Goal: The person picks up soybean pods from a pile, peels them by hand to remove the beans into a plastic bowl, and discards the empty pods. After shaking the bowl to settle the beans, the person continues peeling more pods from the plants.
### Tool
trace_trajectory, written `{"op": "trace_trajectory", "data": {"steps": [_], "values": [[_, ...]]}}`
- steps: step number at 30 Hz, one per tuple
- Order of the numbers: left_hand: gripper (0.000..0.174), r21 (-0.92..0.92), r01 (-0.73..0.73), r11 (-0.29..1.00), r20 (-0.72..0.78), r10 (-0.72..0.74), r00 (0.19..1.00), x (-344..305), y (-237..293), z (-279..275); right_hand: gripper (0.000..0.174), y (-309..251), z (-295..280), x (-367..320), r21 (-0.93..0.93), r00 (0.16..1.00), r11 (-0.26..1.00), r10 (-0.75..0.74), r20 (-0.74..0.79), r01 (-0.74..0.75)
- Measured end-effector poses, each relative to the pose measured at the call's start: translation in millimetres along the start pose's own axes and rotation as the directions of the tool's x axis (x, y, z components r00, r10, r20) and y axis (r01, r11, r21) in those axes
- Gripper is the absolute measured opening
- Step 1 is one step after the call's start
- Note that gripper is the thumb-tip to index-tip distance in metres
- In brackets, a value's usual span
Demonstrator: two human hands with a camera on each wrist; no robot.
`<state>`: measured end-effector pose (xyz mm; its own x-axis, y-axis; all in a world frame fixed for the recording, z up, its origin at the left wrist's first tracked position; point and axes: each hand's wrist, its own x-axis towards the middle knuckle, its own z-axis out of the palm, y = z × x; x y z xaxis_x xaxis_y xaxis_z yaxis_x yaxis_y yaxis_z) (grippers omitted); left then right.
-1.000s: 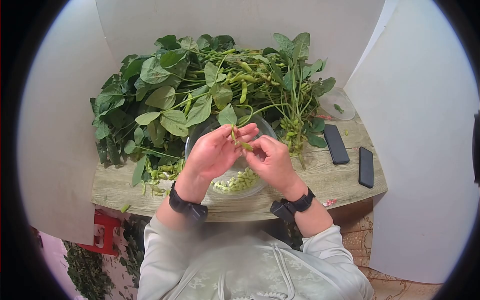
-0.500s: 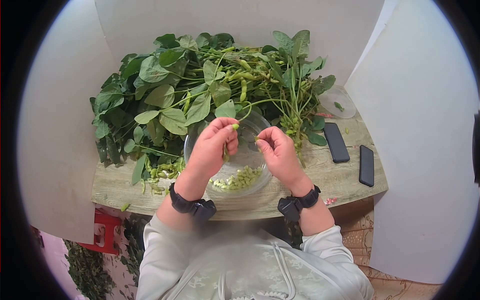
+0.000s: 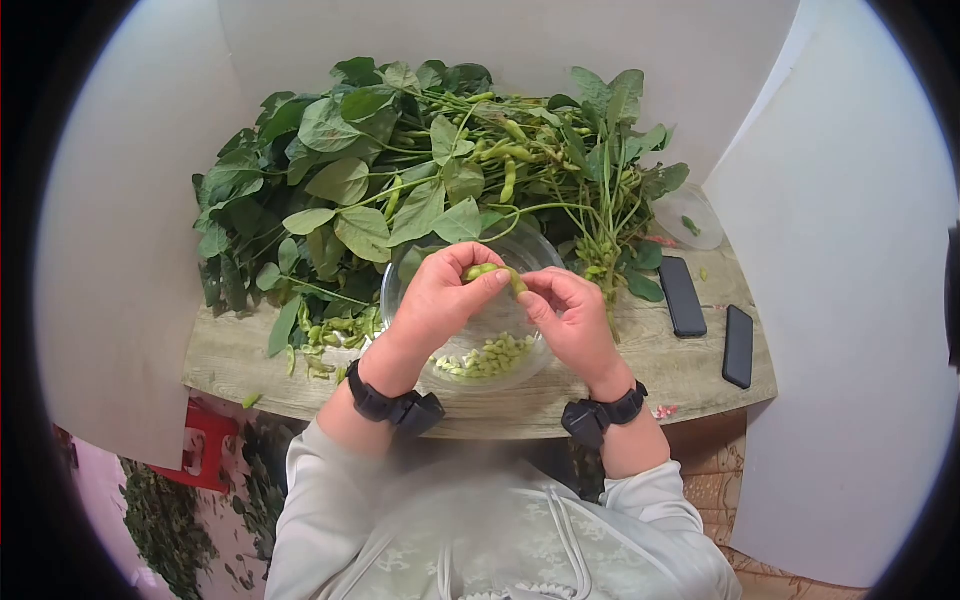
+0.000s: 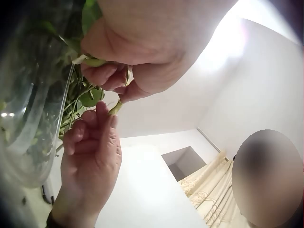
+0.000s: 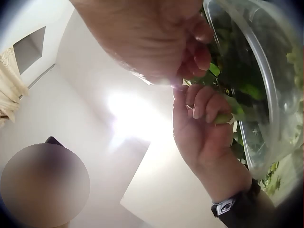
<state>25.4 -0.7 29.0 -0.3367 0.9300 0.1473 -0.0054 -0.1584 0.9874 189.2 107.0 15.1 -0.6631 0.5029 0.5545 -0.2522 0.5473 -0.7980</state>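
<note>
Over a clear bowl (image 3: 392,290) with shelled green beans (image 3: 487,358) in it, the left hand (image 3: 445,292) pinches a green pod (image 3: 484,270) between thumb and curled fingers. The right hand (image 3: 572,318) meets it, thumb and forefinger on the end of a pod (image 3: 517,283). In the left wrist view the right hand (image 4: 92,154) pinches a pod tip (image 4: 115,107) just below the left fingers. The right wrist view shows another pod (image 5: 222,118) lying in the curled fingers of the left hand (image 5: 204,130).
A large heap of leafy bean plants (image 3: 340,180) covers the back of the wooden table (image 3: 640,385). Loose pods (image 3: 335,332) lie left of the bowl. Two dark phones (image 3: 682,297) and a clear lid (image 3: 705,222) are at right. A red stool (image 3: 208,447) stands below left.
The hands, apart half a second ago, have come together at a pod above the bowl. The whole head view has shifted slightly.
</note>
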Motion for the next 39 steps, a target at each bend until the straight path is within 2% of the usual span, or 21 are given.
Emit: {"op": "trace_trajectory", "data": {"steps": [1, 4, 6, 7, 9, 11, 12, 13, 18, 20, 23, 25, 29, 31, 34, 35, 37, 39], "values": [[0.019, -0.102, 0.024, 0.994, 0.005, -0.024, 1.000, 0, -1, -1, 0.011, 1, -1, 0, 0.001, 1.000, 1.000, 0.000, 0.002, 0.000], [0.014, -0.116, 0.008, 0.993, -0.012, -0.009, 1.000, 1, 2, 7, 0.009, 1, -3, -1, -0.068, 0.999, 0.998, -0.011, 0.044, 0.014], [0.013, -0.046, 0.018, 0.999, 0.036, -0.017, 0.999, 1, 2, 7, 0.009, -3, -2, 1, -0.263, 0.985, 0.953, -0.166, -0.042, 0.149], [0.013, 0.024, 0.025, 0.999, 0.084, -0.026, 0.996, 1, 2, 8, 0.009, -2, -3, 3, -0.263, 0.985, 0.953, -0.167, -0.042, 0.150], [0.013, 0.072, 0.006, 0.997, 0.100, -0.014, 0.995, 4, -7, 6, 0.014, 0, -4, 5, -0.535, 0.918, 0.768, -0.396, 0.036, 0.352], [0.014, 0.119, -0.013, 0.993, 0.118, -0.002, 0.993, 5, -11, 3, 0.017, -3, -3, 4, -0.577, 0.903, 0.719, -0.422, 0.078, 0.386], [0.013, 0.195, 0.010, 0.981, 0.117, -0.033, 0.993, 4, -7, 3, 0.020, -4, -2, 3, -0.614, 0.887, 0.668, -0.444, 0.123, 0.420], [0.012, 0.269, 0.032, 0.963, 0.113, -0.065, 0.991, 3, -4, 3, 0.020, -4, -2, 2, -0.615, 0.887, 0.667, -0.445, 0.124, 0.420], [0.008, 0.258, 0.057, 0.965, 0.097, -0.084, 0.992, 5, -10, 1, 0.021, -3, 0, 2, -0.649, 0.854, 0.582, -0.471, 0.221, 0.489], [0.007, 0.264, 0.076, 0.962, 0.094, -0.104, 0.990, 6, -9, 1, 0.019, -3, 3, 2, -0.645, 0.855, 0.589, -0.471, 0.217, 0.488], [0.007, 0.236, 0.033, 0.971, 0.061, -0.049, 0.997, 6, -11, 1, 0.019, -6, 6, 1, -0.639, 0.867, 0.607, -0.447, 0.217, 0.473], [0.008, 0.326, -0.011, 0.945, 0.065, -0.011, 0.998, 6, -8, -1, 0.020, -6, 8, 0, -0.638, 0.877, 0.617, -0.425, 0.222, 0.461], [0.009, 0.348, -0.044, 0.936, 0.068, 0.022, 0.997, 6, -10, -2, 0.018, -4, 11, -3, -0.636, 0.889, 0.632, -0.399, 0.223, 0.443], [0.009, 0.362, -0.137, 0.922, 0.102, 0.107, 0.989, 6, -12, -4, 0.017, -3, 13, -3, -0.622, 0.897, 0.654, -0.388, 0.213, 0.431], [0.011, 0.373, -0.191, 0.908, 0.126, 0.154, 0.980, 7, -13, -4, 0.013, -1, 13, -3, -0.557, 0.909, 0.720, -0.365, 0.204, 0.414], [0.011, 0.372, -0.190, 0.908, 0.128, 0.153, 0.980, 7, -12, -5, 0.012, -2, 14, -3, -0.514, 0.922, 0.766, -0.344, 0.178, 0.385], [0.008, 0.329, -0.106, 0.938, 0.190, 0.044, 0.981, 7, -7, -9, 0.011, -4, 14, -4, -0.467, 0.934, 0.809, -0.321, 0.156, 0.356], [0.007, 0.273, -0.084, 0.958, 0.195, 0.030, 0.980, 6, -6, -8, 0.009, -5, 14, -4, -0.391, 0.958, 0.874, -0.260, 0.120, 0.286]]}}
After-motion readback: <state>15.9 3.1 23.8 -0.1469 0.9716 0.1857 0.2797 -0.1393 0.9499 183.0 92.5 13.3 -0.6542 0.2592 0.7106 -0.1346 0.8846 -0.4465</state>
